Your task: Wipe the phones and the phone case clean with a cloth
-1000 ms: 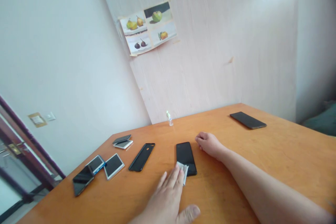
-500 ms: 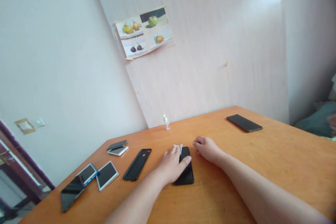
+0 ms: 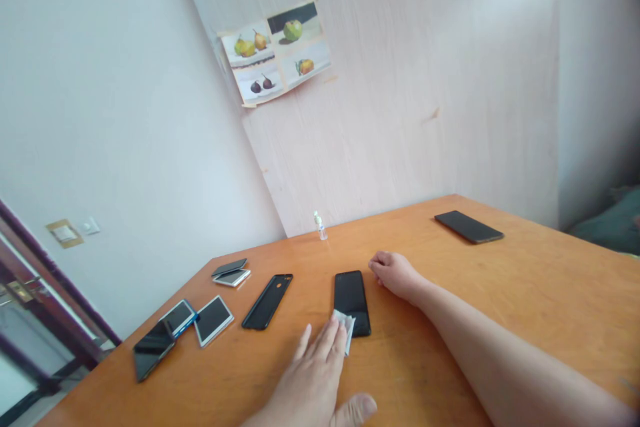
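Observation:
My left hand (image 3: 320, 360) lies stretched out, thumb apart, with its fingertips pressing a folded white wipe (image 3: 347, 327). The wipe covers the lower left corner of a black phone (image 3: 353, 297) lying flat on the table. To the right of the phone's upper end rests my right hand (image 3: 395, 273). Its fingers are curled in, with nothing seen sticking out, and it does not touch the phone. Left of the phone lies an empty black phone case (image 3: 267, 302), open side up.
On the wooden table (image 3: 425, 353), at left, are a white-framed phone (image 3: 214, 320), a blue-edged phone (image 3: 179, 317), a dark phone (image 3: 154, 349) and two stacked devices (image 3: 231, 272). A small spray bottle (image 3: 321, 227) stands at the back edge. A dark phone (image 3: 469, 227) lies far right.
My left hand has drawn the wipe from the phone's upper left side down to its lower left corner, baring the screen. My right hand stays put. The view has shifted slightly.

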`<state>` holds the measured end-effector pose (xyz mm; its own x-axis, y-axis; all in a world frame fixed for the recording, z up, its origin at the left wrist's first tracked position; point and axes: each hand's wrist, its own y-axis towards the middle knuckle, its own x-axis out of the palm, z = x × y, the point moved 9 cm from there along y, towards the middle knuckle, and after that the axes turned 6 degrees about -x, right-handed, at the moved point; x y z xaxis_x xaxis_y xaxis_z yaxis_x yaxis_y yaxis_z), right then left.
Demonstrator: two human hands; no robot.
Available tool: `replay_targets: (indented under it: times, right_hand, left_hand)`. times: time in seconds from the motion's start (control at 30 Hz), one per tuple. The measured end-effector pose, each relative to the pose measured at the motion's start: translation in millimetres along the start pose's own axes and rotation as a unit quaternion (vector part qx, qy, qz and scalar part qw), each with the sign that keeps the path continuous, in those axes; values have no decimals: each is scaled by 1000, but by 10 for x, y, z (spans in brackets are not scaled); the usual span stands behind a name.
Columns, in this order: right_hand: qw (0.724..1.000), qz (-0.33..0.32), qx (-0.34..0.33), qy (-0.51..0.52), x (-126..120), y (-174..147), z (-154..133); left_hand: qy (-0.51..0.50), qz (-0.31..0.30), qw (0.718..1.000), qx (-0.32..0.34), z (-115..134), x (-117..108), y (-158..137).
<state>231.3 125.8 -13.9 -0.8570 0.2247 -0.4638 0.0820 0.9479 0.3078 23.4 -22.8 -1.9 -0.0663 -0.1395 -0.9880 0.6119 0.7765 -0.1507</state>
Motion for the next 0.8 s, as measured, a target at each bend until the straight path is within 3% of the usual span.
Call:
replay_targets:
  times: [0.13, 0.33, 0.43, 0.53, 0.8]
  right_hand:
    - [1000, 1, -7, -6, -6, 12, -7]
    - [1000, 2, -9, -19, -37, 16, -30]
    - [1000, 1, -11, -25, -48, 14, -47]
    - [999, -3, -17, -30, -50, 5, -76]
    - [999, -1, -12, -40, -29, -9, -87]
  left_hand:
    - [-11, 15, 1000, -25, -25, -138, 227]
    - [-29, 54, 995, -75, -165, -314, 988]
    - [-33, 65, 993, -91, -209, -330, 1193]
    - [-25, 60, 994, -90, -161, -311, 1087]
    - [13, 17, 999, 28, 92, -83, 113]
